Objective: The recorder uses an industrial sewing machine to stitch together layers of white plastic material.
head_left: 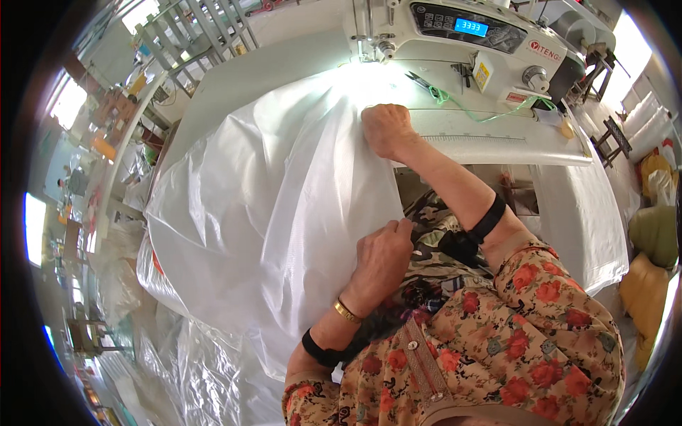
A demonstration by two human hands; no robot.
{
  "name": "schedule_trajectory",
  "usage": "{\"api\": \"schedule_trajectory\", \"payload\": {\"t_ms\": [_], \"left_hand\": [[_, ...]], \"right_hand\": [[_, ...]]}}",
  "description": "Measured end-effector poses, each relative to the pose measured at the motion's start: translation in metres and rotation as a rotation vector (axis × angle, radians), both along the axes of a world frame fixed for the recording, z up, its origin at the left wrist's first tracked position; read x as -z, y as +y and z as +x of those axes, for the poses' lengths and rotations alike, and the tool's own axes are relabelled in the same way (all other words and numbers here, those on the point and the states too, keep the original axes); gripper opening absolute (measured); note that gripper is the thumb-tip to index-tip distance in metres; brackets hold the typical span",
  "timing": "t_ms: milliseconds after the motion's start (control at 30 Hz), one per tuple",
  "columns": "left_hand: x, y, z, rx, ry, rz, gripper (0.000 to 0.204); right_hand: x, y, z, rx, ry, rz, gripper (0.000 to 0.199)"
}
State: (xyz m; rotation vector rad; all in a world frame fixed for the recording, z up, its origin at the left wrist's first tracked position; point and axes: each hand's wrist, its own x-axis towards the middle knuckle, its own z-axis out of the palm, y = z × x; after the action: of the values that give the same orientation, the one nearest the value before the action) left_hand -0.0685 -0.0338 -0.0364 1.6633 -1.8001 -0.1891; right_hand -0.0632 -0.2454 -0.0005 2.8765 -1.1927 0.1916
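A large sheet of white woven plastic fabric (270,192) drapes over the sewing table and down to the left. My right hand (386,130) presses on the fabric's edge just below the needle area of a white industrial sewing machine (469,42). My left hand (381,259) pinches the same edge of the fabric lower down, near my lap. A gold bangle sits on my left wrist, and black bands circle both forearms. I wear a floral top.
The white sewing table (497,138) carries a ruler strip, scissors (426,83) and green thread. More clear and white bagging (192,362) lies heaped at lower left. Rolls and yellow and green sacks (650,284) stand at right. Metal racks (192,28) stand behind.
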Motion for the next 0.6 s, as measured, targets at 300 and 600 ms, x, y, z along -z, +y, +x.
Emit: {"api": "schedule_trajectory", "payload": {"t_ms": [300, 600], "left_hand": [[-0.012, -0.034, 0.013, -0.061, -0.132, -0.004, 0.007], [0.005, -0.029, 0.011, -0.189, -0.041, -0.002, 0.013]], "right_hand": [[0.009, -0.040, 0.015, -0.043, -0.133, -0.083, 0.014], [0.010, -0.049, 0.016, 0.090, -0.319, 0.041, 0.032]]}}
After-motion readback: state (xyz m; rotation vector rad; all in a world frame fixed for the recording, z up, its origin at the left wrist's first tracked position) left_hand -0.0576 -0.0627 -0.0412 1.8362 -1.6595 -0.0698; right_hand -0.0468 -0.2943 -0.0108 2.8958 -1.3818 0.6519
